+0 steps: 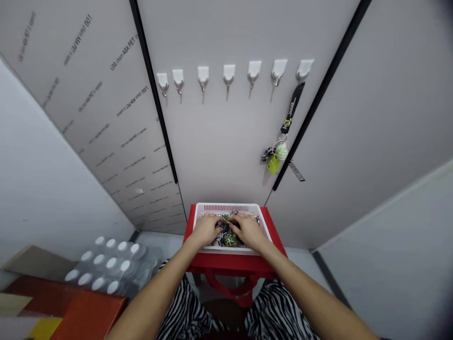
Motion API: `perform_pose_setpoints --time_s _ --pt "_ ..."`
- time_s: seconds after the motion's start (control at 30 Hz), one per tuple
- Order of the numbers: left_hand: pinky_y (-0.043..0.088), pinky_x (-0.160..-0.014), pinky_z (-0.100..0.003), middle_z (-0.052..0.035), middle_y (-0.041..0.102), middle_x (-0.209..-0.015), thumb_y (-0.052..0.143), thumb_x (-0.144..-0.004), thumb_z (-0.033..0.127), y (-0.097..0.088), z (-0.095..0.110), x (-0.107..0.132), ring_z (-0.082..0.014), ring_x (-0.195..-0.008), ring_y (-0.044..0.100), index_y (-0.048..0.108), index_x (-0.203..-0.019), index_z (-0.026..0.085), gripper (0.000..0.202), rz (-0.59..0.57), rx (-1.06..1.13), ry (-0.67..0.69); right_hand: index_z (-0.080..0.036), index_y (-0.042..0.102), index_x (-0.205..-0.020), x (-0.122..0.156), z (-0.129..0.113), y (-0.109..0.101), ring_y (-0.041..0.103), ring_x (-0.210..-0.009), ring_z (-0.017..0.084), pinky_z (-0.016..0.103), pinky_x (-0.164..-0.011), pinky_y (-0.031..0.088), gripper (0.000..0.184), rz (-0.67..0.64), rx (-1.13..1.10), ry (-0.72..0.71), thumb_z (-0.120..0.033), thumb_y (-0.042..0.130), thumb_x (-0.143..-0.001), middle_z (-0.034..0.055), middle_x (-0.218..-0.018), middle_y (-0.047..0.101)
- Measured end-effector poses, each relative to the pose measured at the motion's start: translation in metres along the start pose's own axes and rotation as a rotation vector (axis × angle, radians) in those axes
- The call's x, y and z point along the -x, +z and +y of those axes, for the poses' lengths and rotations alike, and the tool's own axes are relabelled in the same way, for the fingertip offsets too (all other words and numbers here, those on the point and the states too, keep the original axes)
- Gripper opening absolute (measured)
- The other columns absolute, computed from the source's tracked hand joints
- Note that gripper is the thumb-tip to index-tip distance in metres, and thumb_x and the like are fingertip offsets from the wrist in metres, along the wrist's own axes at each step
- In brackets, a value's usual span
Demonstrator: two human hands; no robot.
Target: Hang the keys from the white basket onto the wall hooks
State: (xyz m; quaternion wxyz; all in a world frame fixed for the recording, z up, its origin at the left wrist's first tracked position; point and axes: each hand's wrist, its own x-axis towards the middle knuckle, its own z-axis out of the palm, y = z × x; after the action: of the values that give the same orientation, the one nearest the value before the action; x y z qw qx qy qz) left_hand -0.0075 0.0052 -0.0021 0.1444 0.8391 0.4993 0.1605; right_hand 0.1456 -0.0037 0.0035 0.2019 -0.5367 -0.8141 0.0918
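Observation:
My left hand [207, 230] and my right hand [249, 230] reach into a white plastic basket [226, 251]. Inside it lies a jumble of small keychains, among them a round gold one with a green centre [230, 240]. The fingers of both hands are curled in and come close together over the pile, pinching what seems to be a small dark keychain [224, 227]. My fingers partly cover it, so its shape is unclear. The basket rests on a red stool-like stand [275, 236] between my knees.
A row of several white hooks [229, 73] runs across the panel ahead. From the rightmost one hangs a keychain with a black strap [293, 107] and a lime-green charm [273, 164]. Packed bottles [111, 263] and an orange box [90, 307] stand on the left.

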Motion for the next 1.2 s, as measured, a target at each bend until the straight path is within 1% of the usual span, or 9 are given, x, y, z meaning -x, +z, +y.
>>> perform_pose_setpoints --time_s 0.1,0.2,0.27,0.37,0.5,0.67,0.8,1.0,1.2 --pt "0.031 -0.077 -0.028 -0.0041 0.052 -0.095 0.042 -0.066 0.026 0.0 0.0 0.0 -0.0165 -0.088 0.043 0.047 -0.097 0.02 0.032 0.033 0.099 0.045 -0.017 0.053 -0.079 0.001 0.002 0.003 0.049 -0.072 0.014 0.026 -0.067 0.034 0.018 0.075 -0.205 -0.051 -0.024 0.039 -0.069 0.0043 -0.076 0.056" --pt "0.03 -0.078 -0.026 -0.0021 0.054 -0.093 0.041 -0.067 0.024 -0.002 0.003 -0.001 -0.0141 -0.086 0.044 0.048 -0.096 0.02 0.03 -0.004 0.215 0.108 -0.017 0.052 -0.076 0.002 0.004 0.006 0.049 -0.067 0.012 0.025 -0.063 0.037 0.015 0.104 -0.46 -0.045 -0.023 0.045 -0.064 0.0024 -0.072 0.054" --pt "0.032 -0.074 -0.025 -0.0017 0.056 -0.085 0.04 -0.067 0.024 -0.002 0.005 -0.004 -0.0135 -0.08 0.046 0.051 -0.089 0.019 0.025 -0.03 0.303 0.097 -0.017 0.051 -0.073 0.002 0.007 0.006 0.049 -0.064 0.012 0.024 -0.061 0.038 0.014 0.112 -0.659 0.057 -0.023 0.049 -0.061 0.0012 -0.068 0.054" --pt "0.036 -0.066 -0.023 -0.0022 0.056 -0.075 0.041 -0.066 0.024 -0.001 0.01 -0.009 -0.0117 -0.07 0.048 0.051 -0.083 0.014 0.022 0.0 0.551 -0.003 -0.017 0.049 -0.074 0.0 0.008 0.002 0.05 -0.061 0.011 0.024 -0.059 0.039 0.02 0.189 -0.99 0.239 -0.022 0.054 -0.055 -0.0007 -0.066 0.054" --pt "0.036 -0.059 -0.021 -0.0009 0.054 -0.066 0.045 -0.062 0.02 -0.002 0.02 -0.015 -0.0089 -0.061 0.046 0.05 -0.08 0.011 0.02 0.052 0.899 -0.105 -0.018 0.046 -0.079 -0.005 0.003 -0.01 0.049 -0.055 0.008 0.023 -0.057 0.04 0.027 0.281 -1.374 0.336 -0.024 0.055 -0.054 -0.0031 -0.063 0.053" --pt "0.035 -0.06 -0.02 0.0001 0.052 -0.065 0.051 -0.057 0.017 -0.01 0.037 -0.021 -0.008 -0.061 0.045 0.05 -0.075 0.011 0.019 0.123 1.095 -0.116 -0.015 0.051 -0.075 -0.015 -0.01 -0.028 0.044 -0.047 0.006 0.02 -0.048 0.036 0.024 0.35 -1.276 0.337 -0.026 0.056 -0.054 -0.0037 -0.054 0.051" --pt "0.033 -0.053 -0.02 0.0022 0.049 -0.056 0.053 -0.054 0.02 -0.028 0.053 -0.034 -0.0069 -0.053 0.043 0.05 -0.071 0.011 0.019 0.167 1.182 -0.124 -0.013 0.052 -0.071 -0.028 -0.018 -0.059 0.044 -0.049 0.007 0.02 -0.048 0.036 0.022 0.42 -1.178 0.286 -0.025 0.056 -0.053 -0.0023 -0.056 0.052" --pt "0.032 -0.05 -0.019 0.0016 0.05 -0.052 0.053 -0.055 0.022 -0.087 0.094 -0.067 -0.0059 -0.049 0.044 0.05 -0.067 0.01 0.017 0.215 1.306 0.007 -0.012 0.053 -0.07 -0.057 -0.028 -0.132 0.041 -0.043 0.006 0.02 -0.045 0.035 0.024 0.585 -1.088 0.169 -0.026 0.055 -0.051 -0.0036 -0.051 0.05" --pt "0.027 -0.043 -0.015 0.0003 0.052 -0.053 0.047 -0.062 0.017 -0.145 0.134 -0.11 -0.0032 -0.045 0.043 0.054 -0.071 0.01 0.013 0.302 1.245 0.016 -0.011 0.053 -0.079 -0.098 -0.026 -0.192 0.041 -0.041 0.006 0.019 -0.038 0.034 0.032 0.781 -1.021 0.114 -0.03 0.052 -0.053 -0.001 -0.059 0.052"
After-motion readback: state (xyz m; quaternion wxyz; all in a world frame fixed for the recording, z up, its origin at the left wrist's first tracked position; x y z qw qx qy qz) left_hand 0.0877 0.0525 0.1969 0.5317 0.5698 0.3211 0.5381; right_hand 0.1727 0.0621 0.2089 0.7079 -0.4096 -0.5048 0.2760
